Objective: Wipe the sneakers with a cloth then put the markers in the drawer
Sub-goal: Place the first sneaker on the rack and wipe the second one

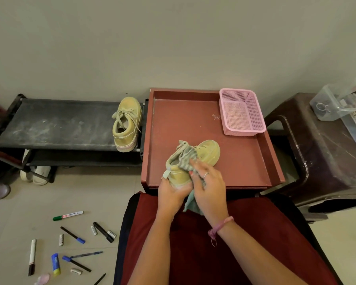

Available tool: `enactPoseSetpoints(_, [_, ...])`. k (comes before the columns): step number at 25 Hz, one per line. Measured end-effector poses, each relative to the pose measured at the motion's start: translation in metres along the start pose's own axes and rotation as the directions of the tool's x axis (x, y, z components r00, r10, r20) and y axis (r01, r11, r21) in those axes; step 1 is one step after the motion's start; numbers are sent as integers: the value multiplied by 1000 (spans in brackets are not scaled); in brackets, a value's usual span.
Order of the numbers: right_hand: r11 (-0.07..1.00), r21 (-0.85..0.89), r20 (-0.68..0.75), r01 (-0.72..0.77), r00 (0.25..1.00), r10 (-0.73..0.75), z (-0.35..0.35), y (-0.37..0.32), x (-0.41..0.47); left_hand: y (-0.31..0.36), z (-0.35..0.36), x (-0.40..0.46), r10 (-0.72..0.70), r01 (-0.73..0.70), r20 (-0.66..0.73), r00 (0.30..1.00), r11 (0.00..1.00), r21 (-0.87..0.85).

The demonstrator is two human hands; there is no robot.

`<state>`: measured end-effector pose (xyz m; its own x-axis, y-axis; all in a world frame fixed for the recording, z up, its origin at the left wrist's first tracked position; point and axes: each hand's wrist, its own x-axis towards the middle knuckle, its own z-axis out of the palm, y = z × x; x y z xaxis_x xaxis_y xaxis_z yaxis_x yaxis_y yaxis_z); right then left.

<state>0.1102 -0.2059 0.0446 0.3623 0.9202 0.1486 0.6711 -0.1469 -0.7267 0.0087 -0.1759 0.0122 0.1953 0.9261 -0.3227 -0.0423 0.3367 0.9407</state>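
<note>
A yellow sneaker (208,153) lies on the red-brown tray top (183,120) near its front edge. My left hand (172,191) grips its heel. My right hand (209,188) holds a grey-green striped cloth (186,161) against the sneaker's side, and the cloth's tail hangs below my palm. The second yellow sneaker (126,124) stands on the black shoe rack (56,122) at its right end. Several markers lie scattered on the floor at lower left, among them a green one (67,215) and a black one (103,232).
A pink mesh basket (242,112) sits at the tray's back right corner. A dark plastic stool (325,153) with clear containers (341,108) stands to the right. White shoes (36,173) lie under the rack. A small blue-and-yellow tube (55,264) lies among the markers. My red-clothed lap fills the bottom centre.
</note>
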Motion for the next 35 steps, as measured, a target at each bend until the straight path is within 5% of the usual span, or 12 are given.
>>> enactPoseSetpoints(4, [987,-79,23,138,990,-137,4,14,22,0,2,-1,38,-38,-2,999,999,28])
enactPoseSetpoints(9, [986,-160,59,52,997,-43,-2,21,60,-4,5,0,51,-48,-34,998,996,72])
enactPoseSetpoints(15, [914,-159,63,372,928,-367,-5,15,-9,-9,2,3,5,-3,-19,1000,998,70])
enactPoseSetpoints(20, [974,-217,-25,67,997,-74,-2,64,48,-5,6,2,20,-20,-29,999,1000,11])
enactPoseSetpoints(28, [922,-291,53,-254,958,281,-10,112,127,-16,9,4,72,-74,14,997,979,189])
enactPoseSetpoints(35, [968,-250,167,-15,984,58,-17,103,106,-32,4,15,39,-29,-31,999,957,290])
